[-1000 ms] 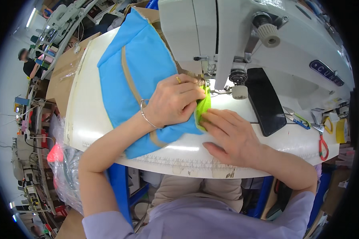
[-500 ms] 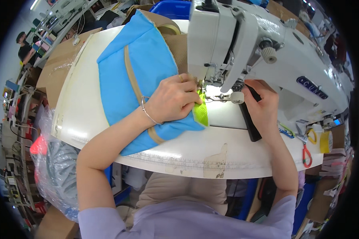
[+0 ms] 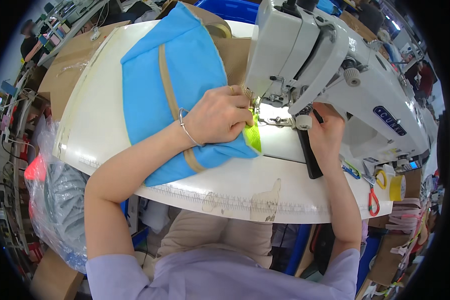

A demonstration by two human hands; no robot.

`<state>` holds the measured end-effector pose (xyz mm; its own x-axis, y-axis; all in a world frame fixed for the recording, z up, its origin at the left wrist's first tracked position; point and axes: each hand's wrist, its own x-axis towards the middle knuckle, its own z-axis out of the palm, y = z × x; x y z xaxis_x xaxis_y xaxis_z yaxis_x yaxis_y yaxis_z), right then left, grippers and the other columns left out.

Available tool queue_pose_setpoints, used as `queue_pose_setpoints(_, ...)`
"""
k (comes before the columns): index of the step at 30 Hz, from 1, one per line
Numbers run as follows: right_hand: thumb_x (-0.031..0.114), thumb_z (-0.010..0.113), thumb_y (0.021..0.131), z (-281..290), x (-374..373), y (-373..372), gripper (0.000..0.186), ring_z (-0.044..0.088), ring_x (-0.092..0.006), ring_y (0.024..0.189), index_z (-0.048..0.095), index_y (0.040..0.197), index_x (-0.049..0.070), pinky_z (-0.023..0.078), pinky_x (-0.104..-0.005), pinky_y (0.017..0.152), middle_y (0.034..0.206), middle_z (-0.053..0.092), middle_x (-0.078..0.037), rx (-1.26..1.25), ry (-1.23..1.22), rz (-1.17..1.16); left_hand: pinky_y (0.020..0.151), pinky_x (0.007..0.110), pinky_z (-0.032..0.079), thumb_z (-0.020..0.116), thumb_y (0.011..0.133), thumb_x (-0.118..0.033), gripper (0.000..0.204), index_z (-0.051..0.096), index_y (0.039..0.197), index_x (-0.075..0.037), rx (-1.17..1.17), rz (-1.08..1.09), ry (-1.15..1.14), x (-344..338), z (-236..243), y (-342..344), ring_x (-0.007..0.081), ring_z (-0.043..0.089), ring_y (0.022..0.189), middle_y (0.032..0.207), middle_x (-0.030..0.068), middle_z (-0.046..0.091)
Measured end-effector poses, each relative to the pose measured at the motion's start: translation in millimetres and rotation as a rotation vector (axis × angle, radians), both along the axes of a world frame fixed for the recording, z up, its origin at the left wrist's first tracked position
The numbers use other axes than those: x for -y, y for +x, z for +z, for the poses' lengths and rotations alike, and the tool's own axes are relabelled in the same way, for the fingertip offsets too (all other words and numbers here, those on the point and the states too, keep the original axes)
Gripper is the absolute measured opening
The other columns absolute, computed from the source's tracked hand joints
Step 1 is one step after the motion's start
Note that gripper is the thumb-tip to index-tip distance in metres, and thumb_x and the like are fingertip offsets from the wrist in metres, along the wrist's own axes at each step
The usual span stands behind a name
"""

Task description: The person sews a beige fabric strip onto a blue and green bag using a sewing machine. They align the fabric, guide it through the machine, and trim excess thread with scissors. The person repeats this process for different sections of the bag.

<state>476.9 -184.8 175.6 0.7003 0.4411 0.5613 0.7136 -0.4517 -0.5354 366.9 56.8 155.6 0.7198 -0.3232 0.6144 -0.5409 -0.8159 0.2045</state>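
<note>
A blue fabric piece [image 3: 145,95] with a tan stripe lies left of the white sewing machine [image 3: 280,45]. My left hand [image 3: 220,116] is closed on its right edge, where a neon yellow-green patch [image 3: 253,137] shows close to the presser foot [image 3: 277,121]. Fingers bent, my right hand [image 3: 326,131] is closed at a flat black strip [image 3: 311,159] just right of the foot. The machine head partly hides those fingertips. Brown mesh fabric [image 3: 233,57] extends behind the blue piece.
Red-handled scissors [image 3: 373,202], a blue-and-green tool [image 3: 351,169] and a yellow tape roll [image 3: 397,188] lie at the table's right end. A printed ruler [image 3: 225,201] runs along the front edge of the white table [image 3: 97,117]. A blue bin [image 3: 230,11] stands behind.
The whole view has shifted slightly. My left hand stays on the fabric edge by the foot. My right hand remains at the black strip, its fingers slightly more tucked in.
</note>
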Motion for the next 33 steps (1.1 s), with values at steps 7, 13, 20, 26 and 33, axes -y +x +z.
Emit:
queue_pose_setpoints(7, 0.006, 0.073, 0.084, -2, 6, 8, 0.017, 0.07, -0.0291, 0.087, 0.074, 0.098, -0.004, 0.053, -0.0346, 0.08, 0.094, 0.074, -0.017, -0.045, 0.015, 0.129, 0.076, 0.037, 0.056, 0.067, 0.069, -0.003, 0.012, 0.073, 0.074, -0.012, 0.051, -0.027, -0.015, 0, -4, -1, 0.0248, 0.066, 0.092, 0.081, 0.0031, 0.067)
queue_pose_setpoints(13, 0.002, 0.072, 0.082, -2, 9, 1, 0.006, 0.069, -0.0318, 0.078, 0.07, 0.083, -0.003, 0.057, -0.0391, 0.08, 0.083, 0.07, -0.015, 0.28, -0.034, 0.274, 0.078, 0.036, 0.056, 0.067, 0.07, -0.005, 0.008, 0.071, 0.072, -0.012, 0.066, -0.024, -0.028, -3, -10, 2, 0.0247, 0.065, 0.09, 0.082, 0.003, 0.067)
queue_pose_setpoints(20, -0.005, 0.074, 0.076, 4, 6, -8, 0.008, 0.067, -0.0266, 0.07, 0.069, 0.079, 0.002, 0.057, -0.0401, 0.072, 0.077, 0.069, -0.009, 0.575, -0.049, 0.41, 0.08, 0.036, 0.056, 0.068, 0.07, -0.006, 0.007, 0.072, 0.073, -0.011, 0.102, -0.015, -0.05, 2, -17, 0, 0.023, 0.065, 0.089, 0.087, 0.0027, 0.069)
queue_pose_setpoints(26, -0.006, 0.071, 0.074, 3, 9, -10, 0.01, 0.067, -0.0278, 0.07, 0.07, 0.079, 0.002, 0.054, -0.0374, 0.066, 0.08, 0.071, -0.009, 0.583, -0.052, 0.424, 0.079, 0.036, 0.055, 0.067, 0.07, -0.005, 0.008, 0.072, 0.073, -0.011, 0.124, -0.002, -0.078, 0, -20, -1, 0.0239, 0.065, 0.09, 0.085, 0.0035, 0.068)
queue_pose_setpoints(33, -0.006, 0.07, 0.071, -2, 21, -13, 0.013, 0.067, -0.0276, 0.071, 0.068, 0.077, 0.005, 0.053, -0.0354, 0.063, 0.079, 0.071, -0.008, 0.591, -0.038, 0.442, 0.076, 0.039, 0.055, 0.067, 0.07, -0.004, 0.01, 0.07, 0.077, -0.011, -0.018, -0.098, -0.07, -26, -5, -45, 0.0266, 0.062, 0.088, 0.085, 0.005, 0.064)
